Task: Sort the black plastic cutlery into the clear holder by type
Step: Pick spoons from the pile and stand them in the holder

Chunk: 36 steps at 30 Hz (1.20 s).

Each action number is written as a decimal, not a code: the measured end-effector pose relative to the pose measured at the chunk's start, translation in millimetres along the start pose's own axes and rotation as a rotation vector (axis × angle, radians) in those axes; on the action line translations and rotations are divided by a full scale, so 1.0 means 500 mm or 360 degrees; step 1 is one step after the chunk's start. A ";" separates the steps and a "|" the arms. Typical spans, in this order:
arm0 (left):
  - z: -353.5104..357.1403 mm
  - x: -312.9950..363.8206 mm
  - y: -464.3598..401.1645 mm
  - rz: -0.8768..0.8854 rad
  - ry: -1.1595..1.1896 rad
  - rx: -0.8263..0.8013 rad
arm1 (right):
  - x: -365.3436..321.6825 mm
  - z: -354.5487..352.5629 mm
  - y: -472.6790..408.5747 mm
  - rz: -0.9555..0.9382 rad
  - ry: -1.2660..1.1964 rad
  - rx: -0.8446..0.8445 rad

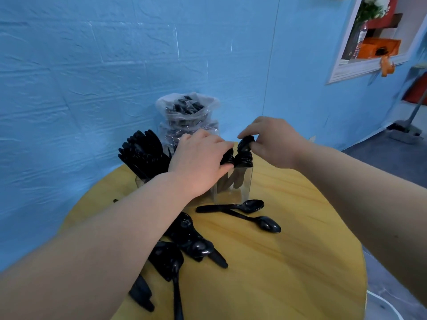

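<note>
**Both hands at the cutlery holder**

From the head camera, a clear holder (242, 183) stands toward the far side of a round yellow table (288, 262). Black forks (143, 151) stand upright in its left compartment, tines up. Spoons (243, 158) fill the right compartment, bowls up.

The left hand (198, 162) lies over the middle of the holder, palm down, its fingers reaching onto the tops of the standing spoons. The fingers curve over them, but whether they actually clasp any piece cannot be told, since the fingertips are hidden.

The right hand (275, 139) hangs above the right compartment with thumb and forefinger pinched together on the bowl of one spoon (246, 143), which stands at the top of the bunch.

On the table just in front of the holder lie two loose spoons (249, 213), crossing each other at the handles. Nearer the person, partly under the left forearm, a pile of mixed black cutlery (182, 245) lies flat on the wood.

Behind the holder, against the blue wall (92, 77), sits a clear plastic bag (187, 112) with more black cutlery inside.
</note>
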State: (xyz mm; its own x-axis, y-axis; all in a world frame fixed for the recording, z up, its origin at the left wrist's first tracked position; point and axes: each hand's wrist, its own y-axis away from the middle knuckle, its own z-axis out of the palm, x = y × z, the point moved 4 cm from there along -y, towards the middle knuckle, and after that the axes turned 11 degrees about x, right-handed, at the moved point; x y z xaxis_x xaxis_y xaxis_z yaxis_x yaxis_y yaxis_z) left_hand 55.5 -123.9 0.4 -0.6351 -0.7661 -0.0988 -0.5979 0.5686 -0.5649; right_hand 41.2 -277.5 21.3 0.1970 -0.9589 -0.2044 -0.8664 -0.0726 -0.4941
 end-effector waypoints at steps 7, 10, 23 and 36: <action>0.000 0.003 0.000 -0.0020 0.0015 0.0062 | 0.012 0.009 0.059 0.0513 -0.0964 -0.0371; 0.000 0.001 0.000 -0.0043 0.0012 0.0092 | 0.004 0.017 0.058 0.0444 -0.0986 -0.0266; -0.040 0.010 0.041 -0.0020 -0.0018 0.0183 | 0.000 -0.028 0.135 0.0526 -0.0804 0.0409; -0.014 0.049 0.249 -0.0171 0.0164 -0.0150 | -0.042 0.111 0.329 0.0282 -0.0128 -0.0321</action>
State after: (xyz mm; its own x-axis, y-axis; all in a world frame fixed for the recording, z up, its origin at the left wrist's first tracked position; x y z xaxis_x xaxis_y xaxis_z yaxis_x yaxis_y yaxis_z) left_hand -37.9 -69.6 -66.4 -0.6090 -0.7919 0.0451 -0.7051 0.5145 -0.4880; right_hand -80.1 -254.0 -102.6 0.0632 -0.9372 -0.3430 -0.9628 0.0332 -0.2681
